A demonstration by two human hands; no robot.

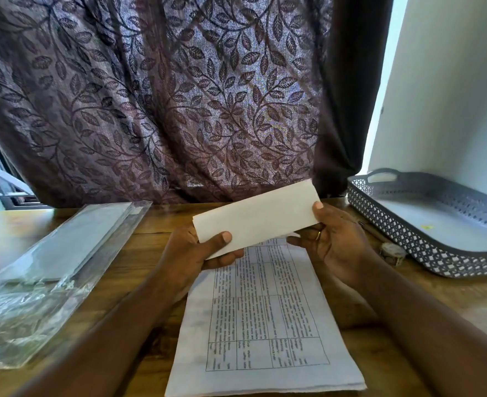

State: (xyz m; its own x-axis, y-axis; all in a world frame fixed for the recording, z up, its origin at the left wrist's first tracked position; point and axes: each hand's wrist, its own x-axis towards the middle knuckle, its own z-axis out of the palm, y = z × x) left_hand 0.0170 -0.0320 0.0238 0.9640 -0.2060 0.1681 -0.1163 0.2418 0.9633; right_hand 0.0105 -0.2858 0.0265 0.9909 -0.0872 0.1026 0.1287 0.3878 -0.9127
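Item 1: white envelope (256, 216), held in 2 hands above the printed sheets (265, 325).
My left hand (199, 259) pinched its near-left corner, thumb on top; my right hand (334, 239) gripped the right end, thumb over the edge. It hung clear of the table (121, 253), tilted up rightward. Best handled, I judged, with light edge grips, keeping it uncreased.

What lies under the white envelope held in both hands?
A printed sheet lies flat on the wooden table; the white envelope and left hand cover its far edge.
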